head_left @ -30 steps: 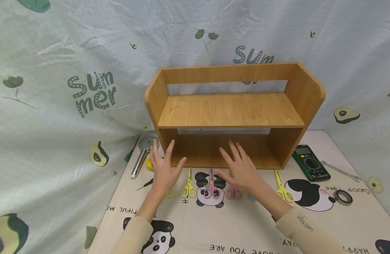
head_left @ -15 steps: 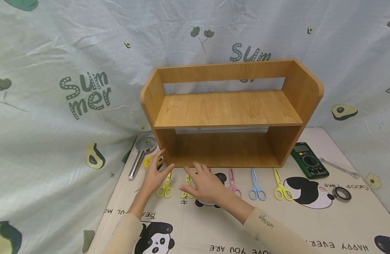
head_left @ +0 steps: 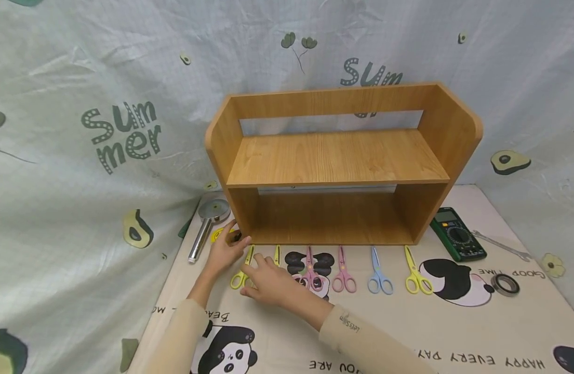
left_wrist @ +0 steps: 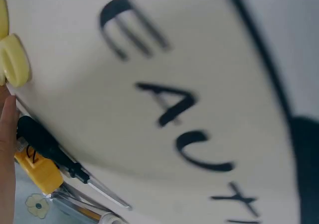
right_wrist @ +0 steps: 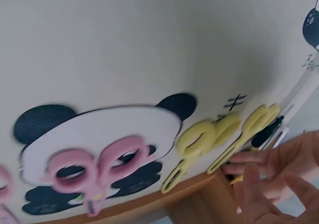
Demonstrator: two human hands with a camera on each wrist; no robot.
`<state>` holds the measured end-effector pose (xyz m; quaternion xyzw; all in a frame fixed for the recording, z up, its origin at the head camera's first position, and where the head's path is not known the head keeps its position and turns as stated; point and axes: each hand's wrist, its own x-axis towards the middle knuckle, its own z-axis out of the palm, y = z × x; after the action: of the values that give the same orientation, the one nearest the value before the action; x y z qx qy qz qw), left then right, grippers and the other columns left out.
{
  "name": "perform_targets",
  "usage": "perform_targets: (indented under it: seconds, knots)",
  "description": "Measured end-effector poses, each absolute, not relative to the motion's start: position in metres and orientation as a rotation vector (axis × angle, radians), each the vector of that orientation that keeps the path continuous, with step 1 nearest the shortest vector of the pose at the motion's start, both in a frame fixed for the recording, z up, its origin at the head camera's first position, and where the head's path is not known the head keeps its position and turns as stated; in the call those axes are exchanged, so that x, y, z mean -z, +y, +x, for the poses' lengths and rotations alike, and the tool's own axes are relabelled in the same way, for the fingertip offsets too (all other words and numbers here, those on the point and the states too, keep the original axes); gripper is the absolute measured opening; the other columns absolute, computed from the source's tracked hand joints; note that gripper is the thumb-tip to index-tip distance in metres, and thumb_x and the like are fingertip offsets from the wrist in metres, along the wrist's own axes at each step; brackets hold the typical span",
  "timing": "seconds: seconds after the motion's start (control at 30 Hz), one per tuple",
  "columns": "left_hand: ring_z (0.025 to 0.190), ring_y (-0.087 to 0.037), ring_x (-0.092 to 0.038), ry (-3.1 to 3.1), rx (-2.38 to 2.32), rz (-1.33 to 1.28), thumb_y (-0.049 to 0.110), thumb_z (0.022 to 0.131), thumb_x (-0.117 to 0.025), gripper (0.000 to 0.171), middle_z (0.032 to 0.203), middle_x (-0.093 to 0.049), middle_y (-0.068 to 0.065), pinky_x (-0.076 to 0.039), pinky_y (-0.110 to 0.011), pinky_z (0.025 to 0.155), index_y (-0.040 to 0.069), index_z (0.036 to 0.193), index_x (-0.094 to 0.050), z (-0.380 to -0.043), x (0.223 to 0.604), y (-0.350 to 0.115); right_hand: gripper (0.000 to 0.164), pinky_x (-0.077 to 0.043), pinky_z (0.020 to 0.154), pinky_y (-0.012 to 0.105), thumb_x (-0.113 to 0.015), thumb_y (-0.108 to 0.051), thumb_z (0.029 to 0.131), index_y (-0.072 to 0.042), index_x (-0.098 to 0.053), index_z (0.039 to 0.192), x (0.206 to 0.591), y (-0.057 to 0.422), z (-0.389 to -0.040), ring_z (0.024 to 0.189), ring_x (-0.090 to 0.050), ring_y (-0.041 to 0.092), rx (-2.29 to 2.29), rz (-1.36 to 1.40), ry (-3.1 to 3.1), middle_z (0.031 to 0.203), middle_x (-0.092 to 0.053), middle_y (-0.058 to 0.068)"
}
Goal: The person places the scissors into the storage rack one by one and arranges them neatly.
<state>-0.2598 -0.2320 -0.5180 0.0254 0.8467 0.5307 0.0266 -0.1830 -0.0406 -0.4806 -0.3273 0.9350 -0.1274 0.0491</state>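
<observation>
My left hand [head_left: 223,254] is beside the shelf's front left corner, its fingers extended near the yellow tape measure [head_left: 216,235]. A black-handled screwdriver [left_wrist: 47,147] lies by that hand in the left wrist view; the hand hides it in the head view. My right hand [head_left: 272,283] hovers with spread fingers over the table, partly covering a yellow pair of scissors [right_wrist: 197,139]. Left of it lies another yellow pair of scissors [head_left: 240,280]. Neither hand holds anything. To the right come pink scissors [head_left: 309,265], more pink scissors [head_left: 341,267], blue scissors [head_left: 376,270] and yellow scissors [head_left: 412,270].
A two-tier wooden shelf [head_left: 338,156] stands behind the scissors row. A chrome shower head [head_left: 203,234] lies left of it. On the right are a green multimeter [head_left: 457,236], a wrench [head_left: 499,245] and a roll of black tape [head_left: 505,284]. Printed curtains hang around the table.
Both hands have moved left, the right one farther, from before the shelf's middle to the left yellow scissors. Pink and blue scissors that it covered now show. The head view has shifted slightly.
</observation>
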Motion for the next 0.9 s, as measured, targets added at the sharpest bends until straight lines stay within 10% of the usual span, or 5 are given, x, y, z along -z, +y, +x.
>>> perform_targets:
  seconds: [0.47,0.9]
  knots:
    - [0.128,-0.051,-0.06,2.581,-1.61,0.041,0.025,0.107,-0.06,0.066,0.147,-0.052,-0.037,-0.064,-0.049,0.086,0.007,0.163,-0.031,-0.269,0.505,-0.226,0.032,-0.055,0.062,0.032,-0.079,-0.032,0.093,-0.025,-0.07,0.123,0.499,-0.08,-0.194,0.095,-0.063,0.026,0.355,-0.865,2.89,0.119,-0.063,0.012]
    - [0.129,-0.049,-0.06,2.557,-1.616,0.061,0.026,0.107,-0.06,0.067,0.15,-0.051,-0.035,-0.065,-0.043,0.084,0.009,0.164,-0.029,-0.271,0.507,-0.229,0.039,-0.058,0.063,0.032,-0.08,-0.035,0.092,-0.025,-0.072,0.129,0.511,-0.102,-0.206,0.107,-0.06,0.028,0.197,-0.783,2.914,0.142,-0.054,0.016]
